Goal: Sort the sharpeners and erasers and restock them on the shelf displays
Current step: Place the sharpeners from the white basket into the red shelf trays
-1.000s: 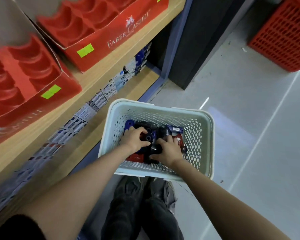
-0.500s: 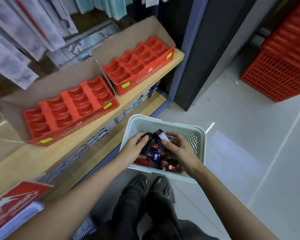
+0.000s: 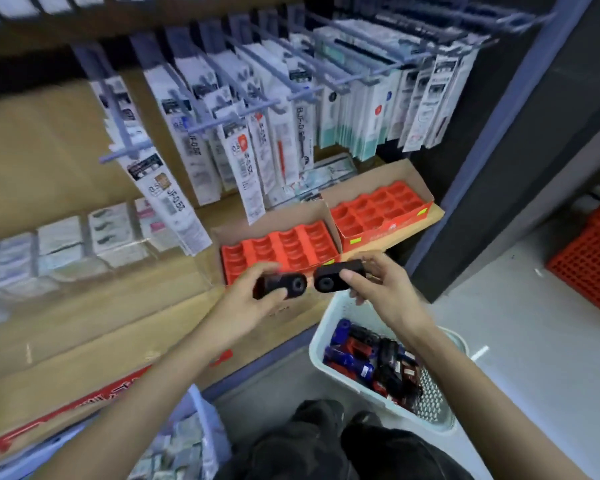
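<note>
My left hand (image 3: 253,299) grips a black sharpener (image 3: 286,286) and my right hand (image 3: 381,289) grips a second black sharpener (image 3: 333,280), both held up in front of the wooden shelf. Just behind them stand two red display trays, the nearer left tray (image 3: 278,249) and the right tray (image 3: 378,209), with empty pockets. Below my right arm a white perforated basket (image 3: 317,344) holds several blue, red and black sharpeners (image 3: 361,355).
Packs of pen refills (image 3: 243,150) hang on hooks above the shelf. Boxed stock (image 3: 66,240) sits on the shelf at left. A red crate (image 3: 596,268) stands on the floor at right. A dark pillar (image 3: 499,168) borders the shelf. My legs are below.
Both hands have risen out of the basket, each with a black sharpener, up to the shelf's height. The view has tilted upward to show the hanging packs.
</note>
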Action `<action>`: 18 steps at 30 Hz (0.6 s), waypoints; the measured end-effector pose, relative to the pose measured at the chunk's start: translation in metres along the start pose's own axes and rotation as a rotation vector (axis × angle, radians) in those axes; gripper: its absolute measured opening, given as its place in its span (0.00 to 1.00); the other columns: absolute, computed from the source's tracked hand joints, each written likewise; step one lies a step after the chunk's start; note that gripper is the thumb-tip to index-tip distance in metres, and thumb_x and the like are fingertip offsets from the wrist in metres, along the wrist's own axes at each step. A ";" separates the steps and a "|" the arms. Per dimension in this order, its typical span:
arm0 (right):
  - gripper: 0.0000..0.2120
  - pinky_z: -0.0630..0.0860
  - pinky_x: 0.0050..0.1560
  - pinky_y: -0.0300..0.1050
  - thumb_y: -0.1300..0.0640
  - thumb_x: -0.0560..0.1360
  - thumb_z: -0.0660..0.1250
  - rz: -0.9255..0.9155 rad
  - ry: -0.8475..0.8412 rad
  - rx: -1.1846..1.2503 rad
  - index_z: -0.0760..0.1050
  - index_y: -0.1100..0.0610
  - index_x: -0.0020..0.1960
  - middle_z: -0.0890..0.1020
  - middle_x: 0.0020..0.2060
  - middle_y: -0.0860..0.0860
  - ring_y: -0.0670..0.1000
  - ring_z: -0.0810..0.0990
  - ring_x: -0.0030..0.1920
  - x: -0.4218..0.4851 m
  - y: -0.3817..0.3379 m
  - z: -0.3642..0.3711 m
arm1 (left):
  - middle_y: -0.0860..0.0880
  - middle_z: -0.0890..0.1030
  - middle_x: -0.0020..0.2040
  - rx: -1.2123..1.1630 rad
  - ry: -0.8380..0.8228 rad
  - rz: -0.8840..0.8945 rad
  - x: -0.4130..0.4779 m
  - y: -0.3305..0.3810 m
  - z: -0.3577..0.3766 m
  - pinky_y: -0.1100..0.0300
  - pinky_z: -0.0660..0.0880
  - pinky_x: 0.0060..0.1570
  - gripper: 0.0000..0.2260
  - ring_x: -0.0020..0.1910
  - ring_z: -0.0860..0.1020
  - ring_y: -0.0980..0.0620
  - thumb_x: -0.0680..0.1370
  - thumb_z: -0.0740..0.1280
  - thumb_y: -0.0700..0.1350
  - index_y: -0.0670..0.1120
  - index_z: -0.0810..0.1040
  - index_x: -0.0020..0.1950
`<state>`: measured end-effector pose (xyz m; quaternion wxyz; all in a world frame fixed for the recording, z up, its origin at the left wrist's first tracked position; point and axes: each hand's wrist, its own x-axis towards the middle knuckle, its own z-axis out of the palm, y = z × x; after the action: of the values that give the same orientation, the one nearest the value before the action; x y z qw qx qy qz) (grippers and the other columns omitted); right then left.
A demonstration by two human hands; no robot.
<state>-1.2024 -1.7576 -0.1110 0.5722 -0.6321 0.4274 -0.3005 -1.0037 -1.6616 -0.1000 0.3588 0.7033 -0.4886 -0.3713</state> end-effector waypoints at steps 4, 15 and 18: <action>0.15 0.76 0.46 0.39 0.63 0.76 0.66 -0.106 -0.059 -0.233 0.72 0.56 0.63 0.79 0.51 0.52 0.45 0.78 0.43 0.035 -0.008 0.034 | 0.47 0.79 0.48 -0.034 0.324 -0.012 0.004 -0.019 -0.035 0.53 0.71 0.53 0.13 0.51 0.78 0.45 0.73 0.70 0.35 0.48 0.72 0.51; 0.15 0.75 0.49 0.56 0.63 0.76 0.63 -0.368 0.002 -0.954 0.73 0.61 0.63 0.75 0.54 0.58 0.61 0.76 0.54 0.125 -0.008 0.026 | 0.54 0.77 0.50 0.054 0.380 0.066 0.048 -0.016 -0.020 0.63 0.67 0.51 0.12 0.51 0.75 0.54 0.75 0.69 0.38 0.47 0.75 0.57; 0.17 0.71 0.52 0.51 0.61 0.77 0.62 -0.442 -0.070 -1.149 0.73 0.56 0.66 0.76 0.58 0.56 0.59 0.74 0.58 0.131 -0.005 0.029 | 0.51 0.78 0.52 0.077 0.372 0.065 0.055 -0.018 -0.017 0.55 0.72 0.55 0.13 0.52 0.76 0.50 0.74 0.69 0.39 0.47 0.76 0.59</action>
<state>-1.1167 -1.8601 -0.1250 0.0780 -0.9225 0.3609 -0.1126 -0.9680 -1.7074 -0.1173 0.4275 0.7568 -0.4504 -0.2040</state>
